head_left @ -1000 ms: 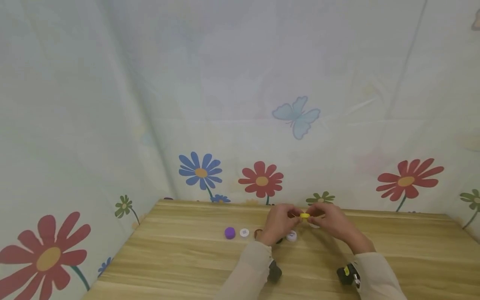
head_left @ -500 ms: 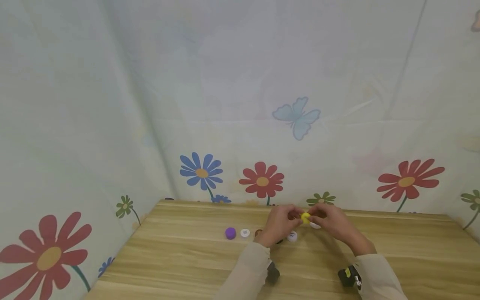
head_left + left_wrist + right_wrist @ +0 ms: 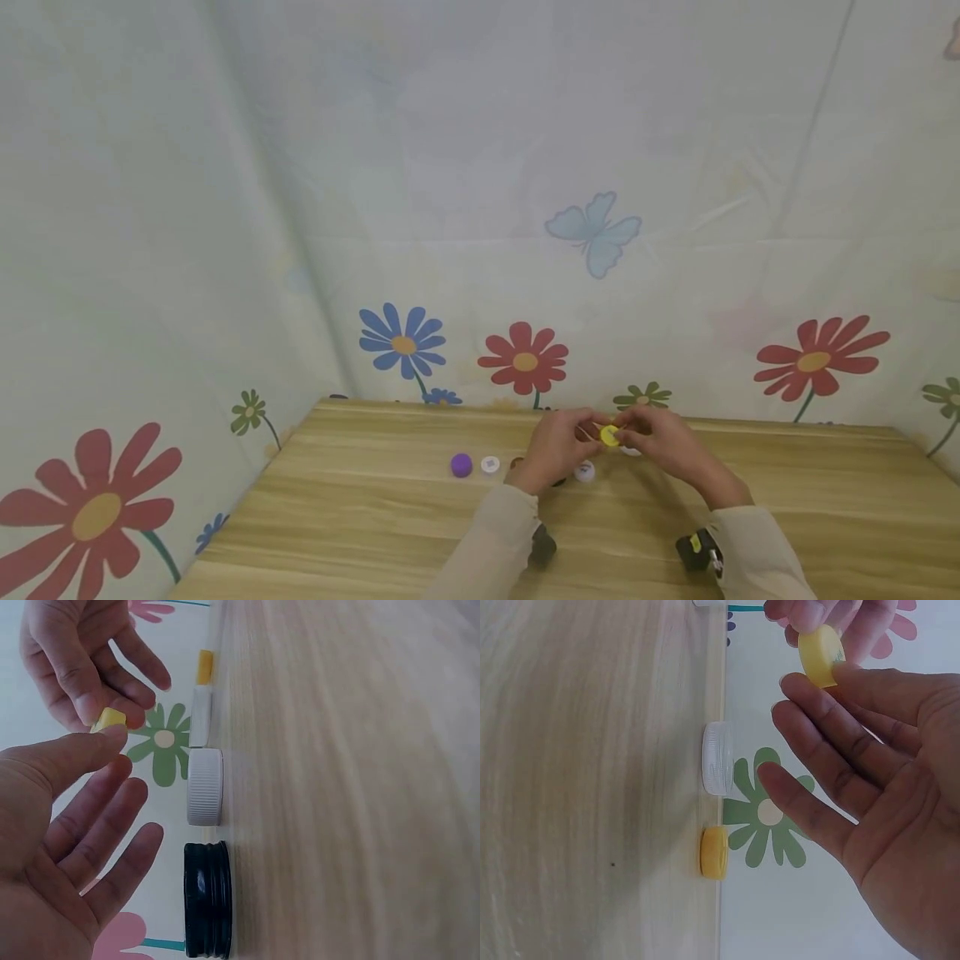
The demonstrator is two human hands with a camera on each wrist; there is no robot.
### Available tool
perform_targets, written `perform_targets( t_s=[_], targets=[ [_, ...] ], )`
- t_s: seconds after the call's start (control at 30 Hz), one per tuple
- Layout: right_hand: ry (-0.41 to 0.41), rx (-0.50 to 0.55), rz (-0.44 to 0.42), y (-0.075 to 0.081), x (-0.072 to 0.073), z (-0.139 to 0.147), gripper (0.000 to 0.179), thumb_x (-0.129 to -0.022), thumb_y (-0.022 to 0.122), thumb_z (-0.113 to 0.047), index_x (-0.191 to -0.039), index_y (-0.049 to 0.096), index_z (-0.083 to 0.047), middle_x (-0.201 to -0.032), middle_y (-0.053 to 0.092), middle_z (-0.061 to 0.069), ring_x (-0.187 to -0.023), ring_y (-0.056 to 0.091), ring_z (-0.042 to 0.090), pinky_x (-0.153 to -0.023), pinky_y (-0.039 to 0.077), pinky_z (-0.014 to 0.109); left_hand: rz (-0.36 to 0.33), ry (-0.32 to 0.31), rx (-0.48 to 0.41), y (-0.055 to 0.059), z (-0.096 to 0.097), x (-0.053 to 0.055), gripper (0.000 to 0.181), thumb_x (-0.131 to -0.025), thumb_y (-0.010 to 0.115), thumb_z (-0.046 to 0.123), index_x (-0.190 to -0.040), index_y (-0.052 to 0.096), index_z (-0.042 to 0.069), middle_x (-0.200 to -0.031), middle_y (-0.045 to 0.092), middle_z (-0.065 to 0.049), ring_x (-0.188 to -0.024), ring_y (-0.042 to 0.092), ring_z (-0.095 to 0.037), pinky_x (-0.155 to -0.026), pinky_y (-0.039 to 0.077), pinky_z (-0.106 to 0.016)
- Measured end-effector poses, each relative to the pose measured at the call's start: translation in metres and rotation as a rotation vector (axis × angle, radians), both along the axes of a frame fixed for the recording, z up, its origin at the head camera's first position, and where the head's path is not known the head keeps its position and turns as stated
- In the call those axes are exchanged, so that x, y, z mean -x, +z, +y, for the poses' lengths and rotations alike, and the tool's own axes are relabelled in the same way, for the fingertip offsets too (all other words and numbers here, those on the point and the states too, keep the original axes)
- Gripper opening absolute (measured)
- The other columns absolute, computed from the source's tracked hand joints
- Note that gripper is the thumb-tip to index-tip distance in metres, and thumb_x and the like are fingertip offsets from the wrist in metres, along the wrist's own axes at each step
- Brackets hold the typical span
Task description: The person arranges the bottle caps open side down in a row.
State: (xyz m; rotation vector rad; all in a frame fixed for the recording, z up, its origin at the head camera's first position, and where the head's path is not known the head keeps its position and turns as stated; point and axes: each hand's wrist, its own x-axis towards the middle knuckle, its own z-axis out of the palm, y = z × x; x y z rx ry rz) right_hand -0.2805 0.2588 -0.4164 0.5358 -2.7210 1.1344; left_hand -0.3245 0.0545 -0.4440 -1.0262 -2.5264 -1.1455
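Both hands pinch a small yellow bottle cap (image 3: 609, 436) between thumb and fingertips, raised over the back part of the table. My left hand (image 3: 558, 448) grips its left side and my right hand (image 3: 666, 446) its right side. In the right wrist view the yellow cap (image 3: 819, 656) is tilted, with a small marking on its face; fingers cover part of it. Beneath the hands, a black screw cap (image 3: 207, 900), a white ribbed cap (image 3: 205, 787) and a clear ribbed cap (image 3: 718, 759) stand in line with an orange-yellow cap (image 3: 714, 853).
Further left in the row lie a purple cap (image 3: 461, 465), a white cap (image 3: 490, 465) and a brown cap (image 3: 516, 464), the last partly behind the left hand. The wooden table (image 3: 360, 517) meets a flower-printed cloth (image 3: 450, 250) at its back edge.
The yellow cap has turned between the fingers, from edge-on to its marked face showing toward the head camera. Both hands have stayed nearly in place.
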Motion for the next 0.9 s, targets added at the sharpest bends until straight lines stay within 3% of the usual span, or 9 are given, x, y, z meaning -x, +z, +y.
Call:
perform_targets(
  t_s=[0.33,0.67,0.9],
  targets=[
    [0.034,0.004,-0.045,0.0005,-0.0006,0.002,0.024,-0.094,0.074,-0.001,-0.117,0.073,0.004,-0.109,0.074,0.01,-0.098,0.071,0.027,-0.08,0.06,0.041,-0.037,0.027,-0.018,-0.0011,-0.0006,0.0,0.027,-0.09,0.087,0.014,-0.115,0.079,0.009,-0.092,0.078,0.001,-0.079,0.066,0.001,-0.075,0.053,-0.018],
    [0.044,0.004,-0.049,0.0019,-0.0006,0.0035,0.024,-0.089,0.078,0.001,-0.113,0.073,0.001,-0.107,0.073,0.006,-0.095,0.068,0.023,-0.08,0.059,0.038,-0.033,0.027,0.031,0.0003,0.0014,0.0002,0.021,-0.09,0.087,0.013,-0.111,0.083,0.012,-0.101,0.079,0.004,-0.087,0.068,-0.006,-0.077,0.052,-0.018],
    [0.047,-0.017,-0.064,0.001,-0.0007,0.0046,0.022,-0.089,0.08,0.001,-0.109,0.074,-0.001,-0.102,0.071,0.004,-0.09,0.063,0.02,-0.077,0.057,0.033,-0.043,0.007,0.042,-0.0005,0.002,0.0005,0.023,-0.089,0.087,0.012,-0.112,0.083,0.011,-0.099,0.078,0.007,-0.086,0.066,-0.003,-0.077,0.052,-0.017]
  ],
)
